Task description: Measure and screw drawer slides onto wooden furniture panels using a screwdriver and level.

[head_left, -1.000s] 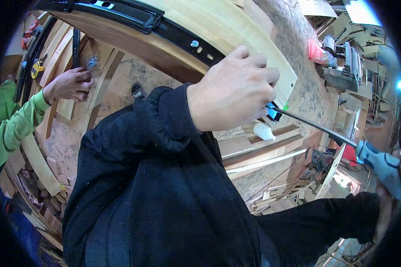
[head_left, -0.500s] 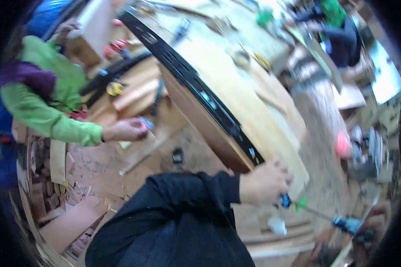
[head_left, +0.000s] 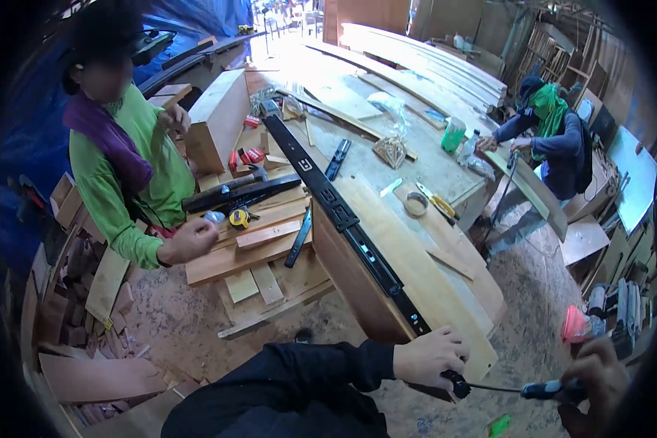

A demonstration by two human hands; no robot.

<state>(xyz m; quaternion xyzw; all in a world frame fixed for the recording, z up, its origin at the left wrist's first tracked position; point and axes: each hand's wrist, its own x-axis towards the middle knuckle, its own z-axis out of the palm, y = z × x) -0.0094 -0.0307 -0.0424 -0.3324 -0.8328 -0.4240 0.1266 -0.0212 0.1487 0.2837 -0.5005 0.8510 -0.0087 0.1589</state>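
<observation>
At lower right, our right hand (head_left: 598, 381) is gripping a slim-shafted screwdriver (head_left: 539, 390); our left hand (head_left: 432, 356) is curling its fingers, around what we cannot tell, beside the slotted black metal rail (head_left: 343, 217) lining pale wood (head_left: 409, 270) at centre.

Your left arm (head_left: 328, 369), sleeved to the wrist (head_left: 403, 361), comes in from the lower edge and extends to the right. Your left hand (head_left: 431, 358) is bare, back uppermost, its fingers (head_left: 456, 349) bent. Your right hand (head_left: 598, 376), also bare, is raised near the lower right rim, well apart from the left, fingers curled inward.
</observation>
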